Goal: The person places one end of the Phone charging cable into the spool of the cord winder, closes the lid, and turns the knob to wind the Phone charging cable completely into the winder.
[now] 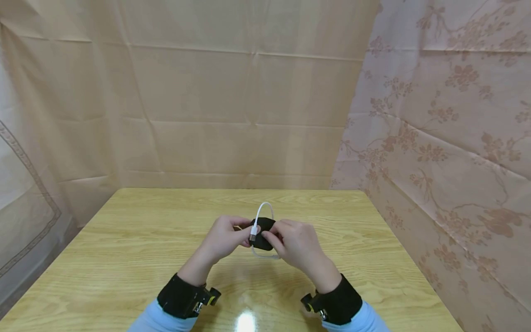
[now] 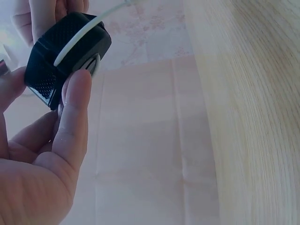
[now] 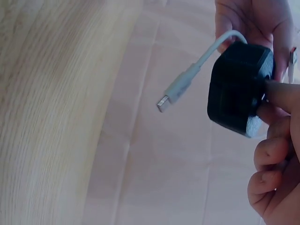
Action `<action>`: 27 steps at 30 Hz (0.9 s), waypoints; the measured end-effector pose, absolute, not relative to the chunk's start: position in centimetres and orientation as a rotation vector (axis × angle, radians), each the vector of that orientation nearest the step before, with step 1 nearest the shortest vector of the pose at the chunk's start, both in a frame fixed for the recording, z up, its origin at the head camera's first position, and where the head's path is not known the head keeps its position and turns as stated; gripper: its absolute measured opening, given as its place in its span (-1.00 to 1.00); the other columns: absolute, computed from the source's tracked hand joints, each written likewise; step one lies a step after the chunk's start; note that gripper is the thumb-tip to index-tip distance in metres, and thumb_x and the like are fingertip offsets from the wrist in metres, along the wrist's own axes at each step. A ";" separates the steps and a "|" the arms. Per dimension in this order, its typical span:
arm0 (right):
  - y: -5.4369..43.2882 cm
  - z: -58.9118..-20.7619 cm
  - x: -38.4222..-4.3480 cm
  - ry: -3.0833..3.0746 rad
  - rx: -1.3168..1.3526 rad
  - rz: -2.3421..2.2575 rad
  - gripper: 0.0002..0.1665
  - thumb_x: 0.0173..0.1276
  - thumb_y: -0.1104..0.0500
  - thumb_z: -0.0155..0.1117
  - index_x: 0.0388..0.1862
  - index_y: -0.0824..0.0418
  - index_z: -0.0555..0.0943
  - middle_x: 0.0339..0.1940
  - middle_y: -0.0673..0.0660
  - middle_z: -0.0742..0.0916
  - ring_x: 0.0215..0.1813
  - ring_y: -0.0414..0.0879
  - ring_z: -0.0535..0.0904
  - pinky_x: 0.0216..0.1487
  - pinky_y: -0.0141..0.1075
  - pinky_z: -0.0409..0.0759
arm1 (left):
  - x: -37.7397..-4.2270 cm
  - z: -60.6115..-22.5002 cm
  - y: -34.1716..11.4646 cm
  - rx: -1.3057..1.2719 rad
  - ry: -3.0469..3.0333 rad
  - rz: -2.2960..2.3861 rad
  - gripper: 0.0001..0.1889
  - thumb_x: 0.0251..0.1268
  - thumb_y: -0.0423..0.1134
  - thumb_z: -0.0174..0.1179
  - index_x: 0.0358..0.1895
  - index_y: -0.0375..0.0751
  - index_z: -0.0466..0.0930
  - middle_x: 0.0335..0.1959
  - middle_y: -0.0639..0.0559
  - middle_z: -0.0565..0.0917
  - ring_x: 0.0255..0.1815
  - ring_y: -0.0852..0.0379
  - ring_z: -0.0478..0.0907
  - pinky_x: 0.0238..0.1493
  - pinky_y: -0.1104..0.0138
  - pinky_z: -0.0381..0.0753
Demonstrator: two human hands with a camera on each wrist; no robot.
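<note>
Between my two hands, raised over the table, is a small black box-like device point(image 1: 267, 224) with rounded corners and textured faces point(image 3: 234, 89). My left hand point(image 1: 226, 236) grips it from the left, thumb against its side. A white USB cable point(image 1: 265, 204) loops above the device, and its plug point(image 3: 180, 86) hangs free in the right wrist view. More of the cable curves below the device in the head view. With thumb and forefinger, my right hand point(image 1: 297, 242) pinches the device's right side; what lies under those fingertips is hidden.
A light wood-grain table point(image 1: 145, 240) spreads beneath both hands. Beige cloth point(image 1: 186, 101) hangs behind it, and flower-patterned cloth point(image 1: 448, 138) hangs at the right. Each wrist wears a black strap point(image 1: 180, 295) with a small camera.
</note>
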State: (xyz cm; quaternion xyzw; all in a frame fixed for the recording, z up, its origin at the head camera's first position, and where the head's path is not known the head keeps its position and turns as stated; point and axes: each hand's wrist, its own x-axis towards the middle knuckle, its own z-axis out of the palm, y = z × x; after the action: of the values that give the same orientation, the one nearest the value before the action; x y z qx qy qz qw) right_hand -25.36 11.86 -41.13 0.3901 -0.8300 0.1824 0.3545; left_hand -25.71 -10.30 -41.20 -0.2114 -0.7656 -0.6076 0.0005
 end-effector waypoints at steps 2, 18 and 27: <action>11.7 -41.1 -25.2 -2.180 0.970 0.447 -0.70 0.35 0.09 0.45 -0.57 0.02 0.57 -0.63 -0.16 0.54 -0.63 -0.33 0.36 -0.63 -0.48 0.31 | -25.7 -41.2 -10.2 -0.666 -2.401 -1.867 -0.70 0.38 -0.18 0.35 -0.02 -0.37 0.76 -0.18 -0.16 0.78 -0.40 0.00 0.70 -0.32 0.23 0.73; 10.2 -40.9 -24.8 -2.455 0.499 1.396 -0.62 0.51 0.20 0.21 -0.57 0.22 0.62 -0.71 -0.07 0.44 -0.65 -0.23 0.29 -0.64 -0.37 0.23 | -25.1 -41.2 -9.0 -0.687 -2.297 -1.420 -0.80 0.30 -0.13 0.44 -0.17 -0.18 0.81 -0.32 0.07 0.74 -0.35 0.20 0.69 -0.33 0.35 0.67; 10.6 -41.1 -25.2 -2.415 0.455 1.570 -0.62 0.49 0.12 0.28 -0.57 0.18 0.71 -0.74 -0.06 0.45 -0.64 -0.20 0.25 -0.61 -0.36 0.18 | -25.0 -41.0 -9.1 -0.646 -2.260 -1.399 -0.83 0.26 -0.22 0.47 -0.15 -0.19 0.81 -0.31 0.07 0.74 -0.35 0.16 0.71 -0.33 0.35 0.68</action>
State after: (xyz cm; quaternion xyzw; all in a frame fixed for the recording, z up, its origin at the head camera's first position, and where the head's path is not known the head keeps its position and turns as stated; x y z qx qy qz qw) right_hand -25.21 10.58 -41.06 0.1550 -0.8230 0.5348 0.1124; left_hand -24.97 -9.09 -41.01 -0.2312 -0.8093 -0.5009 0.2018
